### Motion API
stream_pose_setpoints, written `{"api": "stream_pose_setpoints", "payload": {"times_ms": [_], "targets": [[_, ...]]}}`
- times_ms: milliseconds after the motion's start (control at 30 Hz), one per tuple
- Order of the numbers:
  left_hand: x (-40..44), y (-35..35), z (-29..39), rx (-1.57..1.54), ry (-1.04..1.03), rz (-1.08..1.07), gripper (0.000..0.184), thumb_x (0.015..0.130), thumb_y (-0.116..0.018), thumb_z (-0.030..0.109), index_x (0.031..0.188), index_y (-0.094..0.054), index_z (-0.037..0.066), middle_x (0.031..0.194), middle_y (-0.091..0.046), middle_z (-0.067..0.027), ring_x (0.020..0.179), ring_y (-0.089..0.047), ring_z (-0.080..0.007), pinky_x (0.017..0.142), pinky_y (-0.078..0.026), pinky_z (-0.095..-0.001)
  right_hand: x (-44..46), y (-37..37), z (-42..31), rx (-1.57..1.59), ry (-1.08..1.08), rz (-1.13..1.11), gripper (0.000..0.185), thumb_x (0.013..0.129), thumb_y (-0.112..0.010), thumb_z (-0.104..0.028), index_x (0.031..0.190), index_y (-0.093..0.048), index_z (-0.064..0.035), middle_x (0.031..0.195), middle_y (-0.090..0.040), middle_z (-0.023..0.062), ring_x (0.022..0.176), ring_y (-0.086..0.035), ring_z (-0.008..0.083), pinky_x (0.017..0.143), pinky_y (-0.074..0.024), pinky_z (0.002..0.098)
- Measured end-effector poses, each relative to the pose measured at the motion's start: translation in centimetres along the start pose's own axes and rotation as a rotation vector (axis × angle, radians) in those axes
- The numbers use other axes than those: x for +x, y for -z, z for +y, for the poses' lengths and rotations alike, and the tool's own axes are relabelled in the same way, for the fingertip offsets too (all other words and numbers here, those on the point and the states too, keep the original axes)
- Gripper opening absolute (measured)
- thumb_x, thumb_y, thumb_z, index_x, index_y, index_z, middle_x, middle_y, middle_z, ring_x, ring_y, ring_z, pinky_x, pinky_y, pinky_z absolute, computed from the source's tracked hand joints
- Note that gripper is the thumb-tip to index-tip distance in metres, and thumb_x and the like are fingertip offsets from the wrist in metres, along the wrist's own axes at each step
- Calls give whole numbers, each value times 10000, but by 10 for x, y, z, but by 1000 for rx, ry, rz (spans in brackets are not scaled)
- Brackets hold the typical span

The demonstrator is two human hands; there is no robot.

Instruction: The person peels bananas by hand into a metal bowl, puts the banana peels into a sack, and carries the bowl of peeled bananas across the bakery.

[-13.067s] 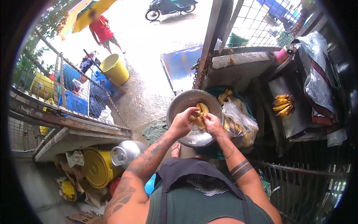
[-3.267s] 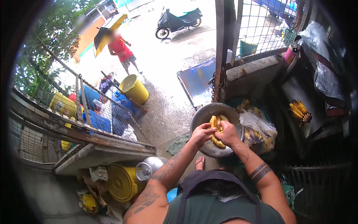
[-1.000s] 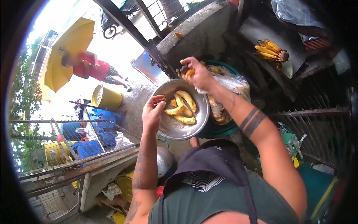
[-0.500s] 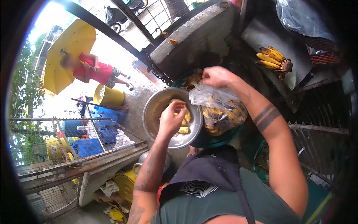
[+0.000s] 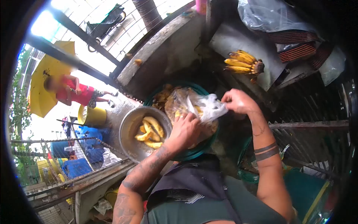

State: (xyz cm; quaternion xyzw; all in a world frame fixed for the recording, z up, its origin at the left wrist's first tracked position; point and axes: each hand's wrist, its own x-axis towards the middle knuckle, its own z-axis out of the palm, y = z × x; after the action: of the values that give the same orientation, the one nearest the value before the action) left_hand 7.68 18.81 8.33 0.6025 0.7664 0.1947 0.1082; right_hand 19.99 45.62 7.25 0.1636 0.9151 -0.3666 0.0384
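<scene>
A clear plastic bag (image 5: 209, 108) with bananas inside sits over a green tub (image 5: 203, 148). My right hand (image 5: 238, 102) pinches the gathered white edge of the bag at its right side. Bent over the left part of the bag, my left hand (image 5: 185, 130) has its fingers closed on the plastic; a bit of yellow shows at the fingertips, too small to name. Left of the bag stands a metal bowl (image 5: 128, 143) holding several peeled bananas (image 5: 150, 130). Banana peels (image 5: 161, 99) lie in the tub behind the bag.
A bunch of ripe bananas (image 5: 242, 62) lies on a grey board at upper right, below plastic sheeting (image 5: 272, 16). A curved concrete ledge (image 5: 153, 56) runs behind the tub. A wire-mesh gate (image 5: 71, 160) is at left. Beyond it, a person (image 5: 80, 91) stands under a yellow umbrella (image 5: 46, 82).
My left hand has moved from the bowl onto the bag. My right hand has pulled the bag's edge to the right. The view has shifted, and the bananas in the bowl are now uncovered.
</scene>
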Motion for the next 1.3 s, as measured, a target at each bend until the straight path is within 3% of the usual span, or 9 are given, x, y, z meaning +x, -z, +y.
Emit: {"api": "stream_pose_setpoints", "payload": {"times_ms": [100, 167, 200, 267, 433, 733, 1033, 1200, 1300], "targets": [[-1, 16, 6, -105, -19, 101, 358, 802, -642, 172, 1146, -604, 81, 1018, -642, -132, 1071, -556, -327, 896, -423, -461, 26, 51, 28, 102, -167, 539, 249, 762, -656, -144, 947, -676, 20, 765, -663, 139, 738, -652, 260, 726, -518, 365], [-2, 30, 9, -109, 96, 121, 407, 788, -660, 141, 1180, -578, 64, 1052, -641, -134, 1077, -551, -335, 930, -413, -440, 41, 82, 58, -429, -372, 885, 454, 754, -719, -236, 1128, -626, 3, 1135, -634, 229, 1027, -614, 369, 910, -490, 402], [-3, 35, 10, -111, 132, 178, 407, 783, -673, 124, 1173, -583, 50, 1058, -635, -138, 1074, -549, -339, 950, -411, -431, 46, 96, 69, -386, -615, 866, 580, 762, -731, -292, 1262, -565, -48, 1346, -499, 252, 1246, -493, 394, 961, -469, 435], [-10, 44, 7, -117, 200, 191, 413, 789, -669, 112, 1181, -561, 35, 1065, -621, -153, 1062, -551, -340, 950, -419, -435, 63, 99, 105, -313, -888, 839, 597, 754, -747, -293, 1264, -552, -51, 1265, -579, 228, 1196, -553, 352, 957, -472, 419], [-42, 38, -13, -245, 307, 227, 413, 803, -676, 116, 1188, -551, 32, 1062, -619, -154, 1078, -550, -343, 956, -427, -434, 68, 90, 146, 132, -583, 902, 532, 732, -783, -245, 1195, -601, -58, 1062, -691, 177, 998, -661, 308, 891, -503, 378], [18, 87, -12, -179, -15, 475, 401, 798, -663, 64, 1187, -564, 59, 1179, -585, -159, 1137, -540, -348, 987, -432, -427, 32, 100, -83, -218, 115, 608, 330, 786, -682, -45, 1111, -621, -43, 989, -694, 179, 928, -689, 315, 811, -523, 369], [-27, 63, -58, -114, 229, 631, 444, 861, -669, 178, 1237, -478, 39, 1083, -564, -214, 996, -586, -411, 829, -493, -455, 56, -10, -244, -223, 522, 327, 224, 812, -623, -104, 1014, -612, -8, 939, -672, 221, 923, -650, 388, 836, -506, 462], [-88, 83, -109, -246, 116, 324, 464, 899, -662, 223, 1279, -504, 9, 1123, -615, -212, 1054, -611, -358, 880, -497, -426, 78, -62, -250, -430, 691, 50, 193, 819, -579, -54, 1008, -619, -50, 947, -658, 160, 933, -615, 341, 858, -500, 435], [-89, 79, -114, -644, 459, 194, 435, 937, -630, 308, 1234, -553, 1, 1050, -660, -183, 993, -640, -266, 875, -490, -383, 91, -86, -246, -461, 657, 116, 215, 811, -633, -108, 1020, -619, -66, 919, -632, 140, 935, -614, 335, 844, -503, 436]]}}
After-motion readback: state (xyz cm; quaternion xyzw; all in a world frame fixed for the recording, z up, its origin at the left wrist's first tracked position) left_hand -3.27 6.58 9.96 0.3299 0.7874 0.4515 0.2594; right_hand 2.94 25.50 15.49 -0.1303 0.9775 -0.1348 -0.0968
